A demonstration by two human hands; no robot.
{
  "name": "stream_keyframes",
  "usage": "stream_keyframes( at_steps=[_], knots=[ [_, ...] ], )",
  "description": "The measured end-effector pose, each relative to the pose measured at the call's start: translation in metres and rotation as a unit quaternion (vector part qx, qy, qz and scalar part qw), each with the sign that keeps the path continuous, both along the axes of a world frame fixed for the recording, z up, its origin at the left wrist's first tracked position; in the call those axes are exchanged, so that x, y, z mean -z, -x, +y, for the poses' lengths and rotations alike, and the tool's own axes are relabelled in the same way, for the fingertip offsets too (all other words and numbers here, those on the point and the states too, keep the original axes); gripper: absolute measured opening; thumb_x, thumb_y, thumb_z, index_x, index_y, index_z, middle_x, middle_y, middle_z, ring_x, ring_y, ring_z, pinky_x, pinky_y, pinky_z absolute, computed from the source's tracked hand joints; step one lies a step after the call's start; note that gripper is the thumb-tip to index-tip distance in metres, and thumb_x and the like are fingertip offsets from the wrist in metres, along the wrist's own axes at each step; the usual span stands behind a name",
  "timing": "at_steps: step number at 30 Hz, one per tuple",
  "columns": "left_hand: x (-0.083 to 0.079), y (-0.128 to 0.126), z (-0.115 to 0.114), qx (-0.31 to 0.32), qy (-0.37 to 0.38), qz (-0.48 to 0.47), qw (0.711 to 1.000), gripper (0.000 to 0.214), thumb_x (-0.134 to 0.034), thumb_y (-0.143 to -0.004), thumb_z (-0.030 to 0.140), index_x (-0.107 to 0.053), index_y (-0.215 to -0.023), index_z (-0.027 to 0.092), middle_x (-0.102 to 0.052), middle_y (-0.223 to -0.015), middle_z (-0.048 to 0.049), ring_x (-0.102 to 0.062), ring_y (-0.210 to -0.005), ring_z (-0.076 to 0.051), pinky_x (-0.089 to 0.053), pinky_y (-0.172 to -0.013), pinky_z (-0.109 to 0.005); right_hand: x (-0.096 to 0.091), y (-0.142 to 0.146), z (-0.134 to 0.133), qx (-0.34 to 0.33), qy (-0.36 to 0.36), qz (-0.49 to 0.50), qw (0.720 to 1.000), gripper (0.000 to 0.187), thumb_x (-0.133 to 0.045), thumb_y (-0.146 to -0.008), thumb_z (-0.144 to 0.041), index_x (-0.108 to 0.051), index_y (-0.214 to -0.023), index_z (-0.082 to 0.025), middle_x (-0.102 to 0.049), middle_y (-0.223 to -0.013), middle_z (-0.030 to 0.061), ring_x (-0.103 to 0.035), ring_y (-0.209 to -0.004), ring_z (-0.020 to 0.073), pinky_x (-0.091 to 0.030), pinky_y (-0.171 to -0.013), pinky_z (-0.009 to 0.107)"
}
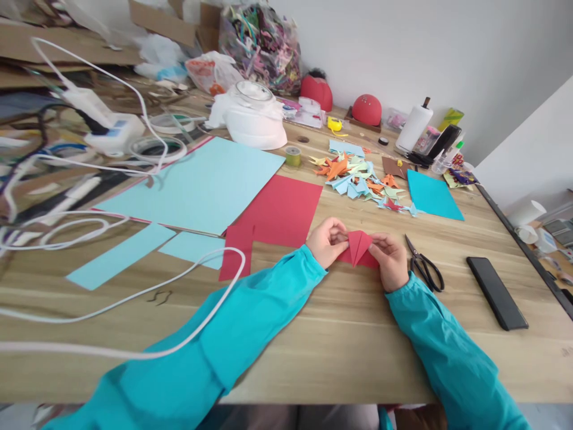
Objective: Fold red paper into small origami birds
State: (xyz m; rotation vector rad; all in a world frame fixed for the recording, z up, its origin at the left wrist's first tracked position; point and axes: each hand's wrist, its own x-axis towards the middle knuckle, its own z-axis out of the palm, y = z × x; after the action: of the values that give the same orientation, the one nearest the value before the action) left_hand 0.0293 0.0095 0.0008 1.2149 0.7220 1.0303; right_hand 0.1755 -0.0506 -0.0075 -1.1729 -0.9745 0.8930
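Note:
A small folded red paper (357, 246), kite-shaped with its point toward me, is held between both hands just above the wooden table. My left hand (329, 242) pinches its left corner between thumb and fingers. On the other side, my right hand (388, 258) grips the right corner. Under it lies another piece of red paper (370, 260), partly covered by the hands. Black-handled scissors (425, 266) rest close to the right hand. Beyond the hands is a pile of folded paper cranes (356, 179) in orange, blue, green and red.
Large light-blue sheets (197, 179), a red sheet (286, 209) and cut blue strips (120, 255) lie at left. A white cable (215, 304) loops over my left sleeve. A phone (496, 292) is at right, a teal sheet (435, 194) behind. Bags and tape rolls crowd the back left.

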Motion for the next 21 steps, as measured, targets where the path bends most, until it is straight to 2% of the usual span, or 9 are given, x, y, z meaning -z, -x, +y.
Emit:
stream_keyframes(
  at_steps=[5, 8, 13, 21],
  knots=[
    [-0.0022, 0.0031, 0.0001, 0.003, 0.007, 0.016, 1.0, 0.025, -0.063, -0.06, 0.016, -0.054, -0.083, 0.015, -0.068, -0.074, -0.0017, -0.063, -0.069, -0.013, -0.047, -0.067, -0.024, 0.0016, -0.0006, 0.0014, 0.003, -0.006, 0.03, 1.0, 0.02, -0.074, -0.061, -0.028, -0.066, -0.077, -0.021, -0.071, -0.075, 0.0, -0.065, -0.07, 0.0155, -0.052, -0.069, 0.03],
    [-0.003, 0.0035, -0.0007, 0.016, 0.009, 0.021, 1.0, 0.024, -0.066, -0.063, 0.023, -0.058, -0.083, 0.013, -0.068, -0.074, -0.0037, -0.063, -0.071, -0.014, -0.049, -0.07, -0.026, 0.0018, -0.0004, 0.0016, 0.011, -0.008, 0.048, 0.999, 0.019, -0.075, -0.06, -0.027, -0.066, -0.077, -0.021, -0.071, -0.074, -0.0003, -0.065, -0.068, 0.0147, -0.051, -0.067, 0.029],
    [-0.0023, 0.0013, -0.0031, -0.008, -0.029, 0.047, 0.998, 0.03, -0.071, -0.055, 0.016, -0.057, -0.082, 0.014, -0.064, -0.065, 0.0009, -0.058, -0.059, -0.01, -0.05, -0.063, -0.024, 0.0029, 0.0002, 0.0021, 0.026, 0.007, 0.057, 0.998, 0.022, -0.076, -0.059, -0.03, -0.065, -0.076, -0.02, -0.071, -0.072, 0.0002, -0.065, -0.066, 0.0158, -0.052, -0.066, 0.03],
    [0.0007, 0.0021, -0.0012, -0.038, -0.074, 0.057, 0.995, 0.029, -0.072, -0.056, 0.015, -0.061, -0.084, 0.014, -0.065, -0.069, -0.0003, -0.058, -0.062, -0.009, -0.051, -0.065, -0.022, 0.004, -0.0005, 0.0024, 0.023, 0.016, 0.058, 0.998, 0.024, -0.075, -0.06, -0.034, -0.065, -0.077, -0.02, -0.071, -0.072, 0.0, -0.065, -0.065, 0.0167, -0.053, -0.065, 0.032]
  ],
)
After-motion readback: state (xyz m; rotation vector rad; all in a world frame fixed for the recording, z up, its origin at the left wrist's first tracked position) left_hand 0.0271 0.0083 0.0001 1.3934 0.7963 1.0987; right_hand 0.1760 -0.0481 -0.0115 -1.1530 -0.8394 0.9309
